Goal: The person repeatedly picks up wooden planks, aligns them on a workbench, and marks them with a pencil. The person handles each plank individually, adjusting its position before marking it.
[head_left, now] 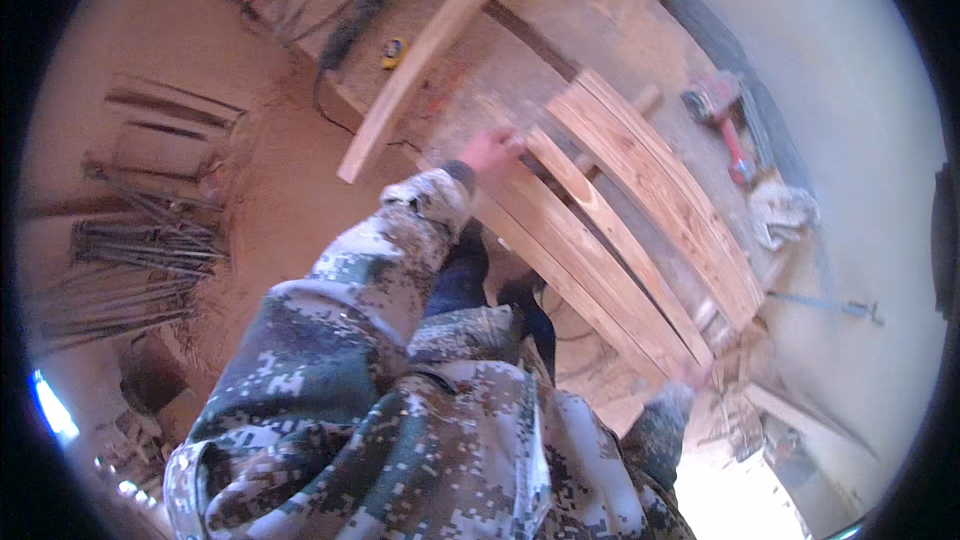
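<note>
Several pale wooden boards lie side by side on the workbench in front of me, looking curved in this view. My left hand (490, 153) is closed at the left end of the near wooden board (575, 248), fingers bent and slightly blurred. Beside that board lies a narrow wooden strip (610, 223), with a dark gap along it. At the boards' right ends, my right hand (692, 373) grips the near board; its fingers are small and blurred. Farther across, wider wooden planks (655, 202) rest close together on crosspieces.
A long wooden strip (425, 55) juts past the bench edge at left. A yellow tape measure (392, 53) and a dark corded power tool (352, 25) lie beyond it. A red-handled tool (735, 145) and a white cloth (782, 212) sit near the wall. Metal bars (150, 245) cover floor at left.
</note>
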A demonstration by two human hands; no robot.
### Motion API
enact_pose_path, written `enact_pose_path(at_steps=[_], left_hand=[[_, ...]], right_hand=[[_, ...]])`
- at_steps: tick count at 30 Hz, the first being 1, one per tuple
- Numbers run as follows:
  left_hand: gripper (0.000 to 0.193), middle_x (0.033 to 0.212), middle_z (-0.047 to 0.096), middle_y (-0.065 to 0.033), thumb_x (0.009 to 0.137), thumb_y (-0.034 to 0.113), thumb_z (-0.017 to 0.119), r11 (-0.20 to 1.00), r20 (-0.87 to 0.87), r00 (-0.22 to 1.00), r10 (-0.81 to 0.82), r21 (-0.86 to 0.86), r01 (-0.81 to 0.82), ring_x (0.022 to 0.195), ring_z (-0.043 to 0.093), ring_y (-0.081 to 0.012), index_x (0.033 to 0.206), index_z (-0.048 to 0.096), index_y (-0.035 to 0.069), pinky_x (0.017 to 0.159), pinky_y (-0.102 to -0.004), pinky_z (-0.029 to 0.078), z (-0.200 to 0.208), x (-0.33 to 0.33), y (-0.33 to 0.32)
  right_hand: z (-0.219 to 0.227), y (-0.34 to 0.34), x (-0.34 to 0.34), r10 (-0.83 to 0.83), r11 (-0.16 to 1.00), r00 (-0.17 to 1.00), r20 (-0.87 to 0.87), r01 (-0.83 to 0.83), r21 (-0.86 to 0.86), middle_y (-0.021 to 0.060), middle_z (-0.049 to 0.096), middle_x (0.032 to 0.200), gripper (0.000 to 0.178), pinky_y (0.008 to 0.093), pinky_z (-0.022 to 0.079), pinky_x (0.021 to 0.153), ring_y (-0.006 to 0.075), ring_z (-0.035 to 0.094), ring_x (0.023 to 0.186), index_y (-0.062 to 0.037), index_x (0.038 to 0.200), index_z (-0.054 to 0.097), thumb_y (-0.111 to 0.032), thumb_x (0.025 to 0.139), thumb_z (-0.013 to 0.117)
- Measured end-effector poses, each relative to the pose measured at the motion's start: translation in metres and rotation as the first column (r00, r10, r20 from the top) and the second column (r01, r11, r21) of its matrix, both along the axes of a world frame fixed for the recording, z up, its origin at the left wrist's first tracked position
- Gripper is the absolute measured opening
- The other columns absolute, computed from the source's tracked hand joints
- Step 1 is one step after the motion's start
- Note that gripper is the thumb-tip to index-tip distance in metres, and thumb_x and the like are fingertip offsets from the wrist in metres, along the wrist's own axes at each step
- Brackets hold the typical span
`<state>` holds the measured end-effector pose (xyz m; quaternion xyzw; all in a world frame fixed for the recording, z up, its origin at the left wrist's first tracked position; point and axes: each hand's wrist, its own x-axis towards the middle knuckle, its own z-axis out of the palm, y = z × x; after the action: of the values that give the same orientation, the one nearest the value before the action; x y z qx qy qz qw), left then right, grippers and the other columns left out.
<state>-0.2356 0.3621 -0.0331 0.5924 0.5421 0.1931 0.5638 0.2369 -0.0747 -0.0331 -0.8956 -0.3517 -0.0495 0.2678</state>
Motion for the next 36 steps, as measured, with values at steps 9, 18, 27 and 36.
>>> enact_pose_path(at_steps=[9,18,27,36], left_hand=[[0.077,0.106,0.064,-0.0124,0.086,0.042,0.065,0.999,0.024,0.999,-0.023,-0.047,0.024,0.082,0.061,-0.0172,0.144,0.033,0.002,0.067,-0.0319,0.051,-0.002,0.001,0.021],[0.063,0.126,0.058,-0.0085,0.093,0.021,0.056,0.928,0.261,0.959,0.113,-0.373,-0.007,0.112,0.053,-0.0167,0.145,0.027,-0.001,0.099,-0.0322,0.037,-0.024,-0.034,0.006],[0.059,0.132,0.052,-0.0041,0.086,0.003,0.058,0.908,0.550,0.810,0.204,-0.416,0.053,0.117,0.048,-0.0151,0.142,0.039,0.004,0.101,-0.0300,0.037,-0.044,-0.048,-0.054],[0.057,0.129,0.054,-0.0168,0.073,0.002,0.063,0.946,0.028,0.995,0.094,0.308,-0.098,0.124,0.046,-0.0309,0.129,0.054,0.009,0.107,-0.0389,0.034,-0.019,-0.054,-0.064]], right_hand=[[0.029,0.191,-0.118,0.327,0.820,0.909,-0.258,-0.409,-0.401,0.0209,0.061,0.114,0.049,0.0435,0.042,0.096,0.0370,0.055,0.111,-0.0058,0.120,0.059,-0.036,0.081,0.065],[0.008,0.190,-0.098,0.414,0.808,0.853,-0.319,-0.505,-0.303,0.0227,0.057,0.116,0.051,0.0454,0.042,0.096,0.0376,0.052,0.110,0.0016,0.114,0.059,-0.027,0.075,0.074],[0.012,0.202,-0.115,0.324,0.794,0.849,-0.417,-0.484,-0.368,0.0248,0.057,0.119,0.063,0.0449,0.042,0.097,0.0385,0.052,0.114,0.0012,0.121,0.055,-0.037,0.073,0.074],[0.005,0.203,-0.111,0.404,0.777,0.816,-0.413,-0.545,-0.317,0.0251,0.059,0.115,0.064,0.0445,0.044,0.094,0.0391,0.057,0.107,0.0040,0.118,0.057,-0.033,0.070,0.076]])
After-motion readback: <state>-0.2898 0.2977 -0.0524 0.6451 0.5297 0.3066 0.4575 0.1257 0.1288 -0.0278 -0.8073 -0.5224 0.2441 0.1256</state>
